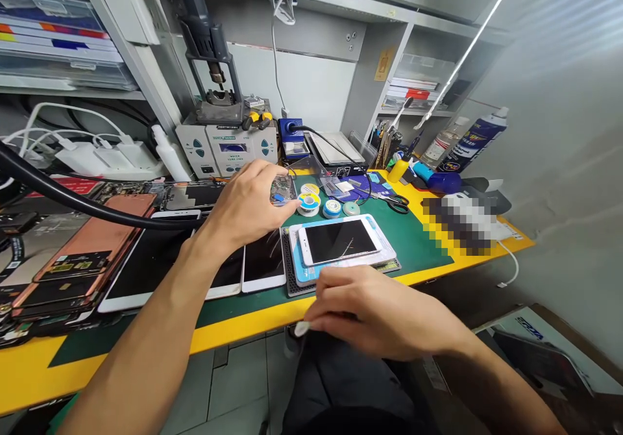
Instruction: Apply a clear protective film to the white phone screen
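Note:
My left hand (248, 204) reaches over the mat with thumb and index finger spread apart. Behind the gap between them shows a circuit board (283, 191) with a blue patch; whether the fingers touch it I cannot tell. The thumb tip is beside a solder spool (308, 205). Low at the bench's front edge, my right hand (374, 311) is closed, pinching a small white rounded piece (302, 328) whose kind is unclear. Just beyond it a white phone (341, 240) with a dark, marked screen lies on a larger white-and-blue device (389, 250).
Dark-screened white devices (264, 260) and opened phone parts (82, 247) crowd the left. Further spools (332, 209), scissors (396, 203) and a yellow bottle (398, 170) lie beyond. A soldering station (233, 149) stands at the back. A black hose (97, 209) crosses the left side.

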The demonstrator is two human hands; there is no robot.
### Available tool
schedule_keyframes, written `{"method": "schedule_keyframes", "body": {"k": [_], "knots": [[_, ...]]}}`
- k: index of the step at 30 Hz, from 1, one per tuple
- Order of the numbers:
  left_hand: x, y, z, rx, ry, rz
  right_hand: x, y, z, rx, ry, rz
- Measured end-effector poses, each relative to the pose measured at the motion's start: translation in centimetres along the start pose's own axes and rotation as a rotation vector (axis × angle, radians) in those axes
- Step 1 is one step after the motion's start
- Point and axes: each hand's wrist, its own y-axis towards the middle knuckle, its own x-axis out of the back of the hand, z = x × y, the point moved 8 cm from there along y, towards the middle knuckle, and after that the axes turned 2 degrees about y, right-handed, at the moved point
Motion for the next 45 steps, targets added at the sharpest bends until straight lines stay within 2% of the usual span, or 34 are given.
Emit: {"method": "schedule_keyframes", "body": {"k": [2,6,9,15,21,24,27,30,32,35,36,38,41,45], "knots": [[0.1,0.0,0.0,0.002,0.001,0.001,1.8,-1.8,-1.3,-0.092,0.089,-0.130],[-0.1,0.0,0.0,0.011,0.003,0.017,6.8,-5.6,-6.6,-0.355,-0.036,-0.571],[-0.3,0.0,-0.1,0.011,-0.011,0.024,8.7,-6.4,-9.4,-0.418,-0.131,-0.716],[-0.9,-0.1,0.1,0.017,0.001,0.053,8.3,-3.5,-10.9,-0.358,-0.255,-0.609],[-1.0,-0.2,-0.1,0.001,0.030,0.060,6.8,-3.3,-9.8,-0.313,-0.325,-0.539],[-1.0,-0.2,-0.4,-0.009,0.020,0.051,5.0,-3.0,-7.5,-0.279,-0.458,-0.517],[-1.2,-0.2,-0.3,-0.010,0.019,0.045,2.0,-1.9,-4.0,-0.221,-0.569,-0.430],[-1.4,-0.2,-0.1,-0.006,0.031,0.041,-1.0,-1.0,-0.4,-0.056,-0.430,-0.336],[-1.6,-0.2,-0.1,-0.006,0.039,0.053,-1.1,-1.5,0.7,0.013,-0.263,-0.382],[-1.8,-0.1,-0.2,-0.007,0.034,0.078,1.6,-3.7,-1.2,-0.070,-0.155,-0.623],[-1.8,-0.1,-0.3,-0.006,0.029,0.085,2.7,-4.6,-2.5,-0.146,-0.173,-0.705],[-1.7,-0.1,-0.4,-0.007,0.020,0.088,4.2,-6.0,-5.0,-0.323,-0.276,-0.775],[-1.7,-0.2,-0.6,-0.015,0.019,0.090,4.5,-6.2,-6.7,-0.454,-0.417,-0.760],[-1.7,-0.2,-0.4,-0.014,0.022,0.075,1.8,-3.0,-4.7,-0.409,-0.504,-0.665]]}}
